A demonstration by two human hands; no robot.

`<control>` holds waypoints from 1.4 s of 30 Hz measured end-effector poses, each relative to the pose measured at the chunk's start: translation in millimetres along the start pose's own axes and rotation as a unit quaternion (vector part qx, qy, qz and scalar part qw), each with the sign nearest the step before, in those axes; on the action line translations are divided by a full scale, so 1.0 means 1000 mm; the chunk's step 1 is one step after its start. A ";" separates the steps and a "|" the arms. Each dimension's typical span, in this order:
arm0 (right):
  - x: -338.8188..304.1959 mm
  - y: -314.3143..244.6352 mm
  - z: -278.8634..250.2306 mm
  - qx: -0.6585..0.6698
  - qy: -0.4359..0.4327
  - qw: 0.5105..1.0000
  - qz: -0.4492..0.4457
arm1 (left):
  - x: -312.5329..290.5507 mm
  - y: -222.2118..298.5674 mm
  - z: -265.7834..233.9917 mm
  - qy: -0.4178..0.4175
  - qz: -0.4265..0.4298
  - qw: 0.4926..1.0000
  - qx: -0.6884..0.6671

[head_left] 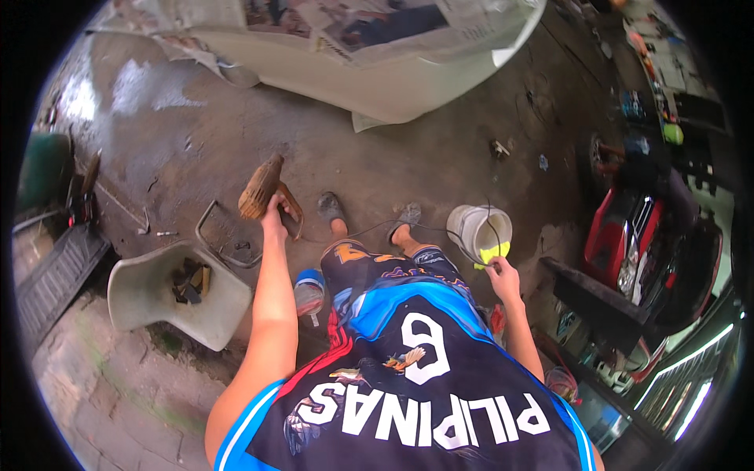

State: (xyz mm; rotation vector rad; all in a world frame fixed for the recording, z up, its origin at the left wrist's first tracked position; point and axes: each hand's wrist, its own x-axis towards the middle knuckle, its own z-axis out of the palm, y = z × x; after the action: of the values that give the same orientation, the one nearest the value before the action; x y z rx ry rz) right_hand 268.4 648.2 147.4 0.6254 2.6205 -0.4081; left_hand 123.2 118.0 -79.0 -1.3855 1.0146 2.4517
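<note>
Left hand (276, 213): fingers wrapped round the handle of a brown, pistol-shaped power tool (261, 188), held out over the floor (353, 169), forward of the left knee. Right hand (503, 279): fingertips pinched on a dark cord (357, 233), just beside a bucket; can't tell if they also touch the yellow cloth (493, 253) there. Hands well apart, one on each side of the body. Cord runs from the tool across the front of the legs to the bucket side.

Writing: jersey (330, 463) has big white letters and one numeral, upside down from here. Newspaper (393, 27) carries print and photos; small text too blurred to read.

Around: white bucket (469, 228) by the right foot, tilted-looking, cloth at its rim. Dark clogs (331, 207) on both feet. Clear container with blue top (309, 279) beside the left leg. Pale plastic chair (137, 294) left of the left forearm, dark scraps (191, 282) on its seat. Large white panel (424, 98) ahead, newspaper over it. Red-and-black object (606, 239) off right, kind unclear. In the way: the cord, slack across the legs.
</note>
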 end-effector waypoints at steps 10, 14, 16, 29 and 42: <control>-0.047 -0.028 -0.032 0.099 -0.047 0.966 -0.233 | -0.084 -0.094 0.064 -0.136 0.054 0.937 0.316; -0.054 0.005 -0.042 0.135 -0.085 0.944 -0.289 | -0.096 -0.124 0.105 -0.234 0.070 0.872 0.424; -0.051 0.024 -0.039 0.166 -0.087 0.944 -0.273 | -0.095 -0.144 0.126 -0.271 0.080 0.819 0.500; 0.079 0.109 0.082 0.210 -0.161 0.946 -0.190 | -0.203 -0.191 0.166 -0.268 0.483 0.508 0.661; 0.166 0.071 0.061 0.781 -0.216 0.577 0.101 | -0.302 -0.118 0.127 -0.377 0.205 0.570 0.701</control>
State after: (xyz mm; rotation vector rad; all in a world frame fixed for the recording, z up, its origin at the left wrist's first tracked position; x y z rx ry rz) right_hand 187.7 746.4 5.6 1.0126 1.0307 -2.4179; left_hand 255.0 343.8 150.7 0.4357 2.1793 1.0956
